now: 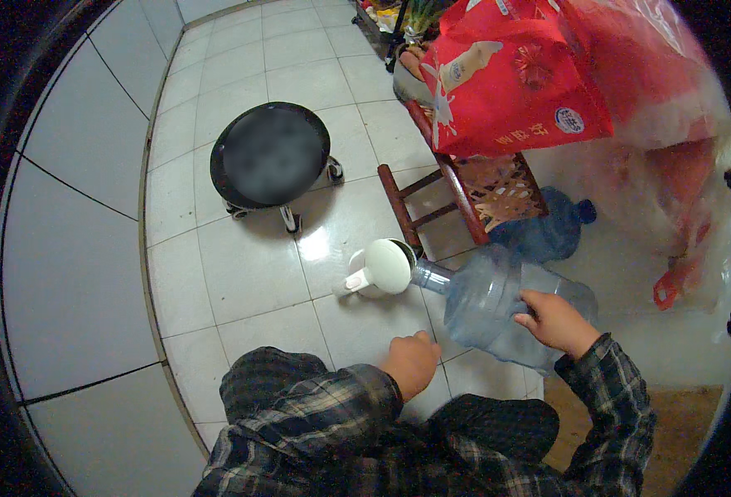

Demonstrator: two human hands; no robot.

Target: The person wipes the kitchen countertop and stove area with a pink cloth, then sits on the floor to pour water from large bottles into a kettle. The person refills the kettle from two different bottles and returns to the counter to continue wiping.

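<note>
A large clear-blue plastic water jug (496, 304) lies tilted on its side above the tiled floor, its neck at the rim of a white electric kettle (389, 267). The kettle's lid stands raised, and its handle points left. My right hand (555, 320) grips the jug's body near its middle. My left hand (412, 363) is over the floor below the kettle, fingers curled, touching neither the jug nor the kettle; whether anything is inside it is hidden. How much water the jug holds cannot be told.
A round black stool (272, 155) on casters stands at the upper left. Right of it are a reddish wooden stool (446, 180) with a woven seat, a red printed bag (514, 81) above it, and a second blue water jug (542, 227) behind. Pale panels (73, 248) line the left.
</note>
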